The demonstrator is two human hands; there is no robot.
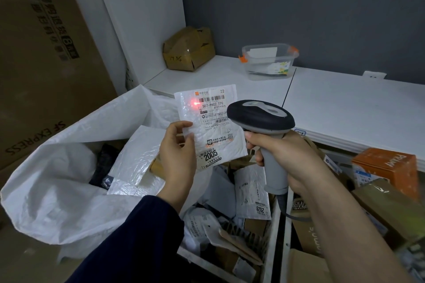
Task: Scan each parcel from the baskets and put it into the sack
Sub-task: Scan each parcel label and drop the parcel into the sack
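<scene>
Pinching parcel edge — left fingers, scanner opposite

Head-worn view, forward-down, seemingly close.

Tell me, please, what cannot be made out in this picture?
Head view only.
- Fine print on the bubble mailer: too small to read.
- Its lower left edge: behind the left hand.
- Trigger of the barcode scanner: covered by the right hand.
- Bottom of the sack: hidden by parcels inside.
</scene>
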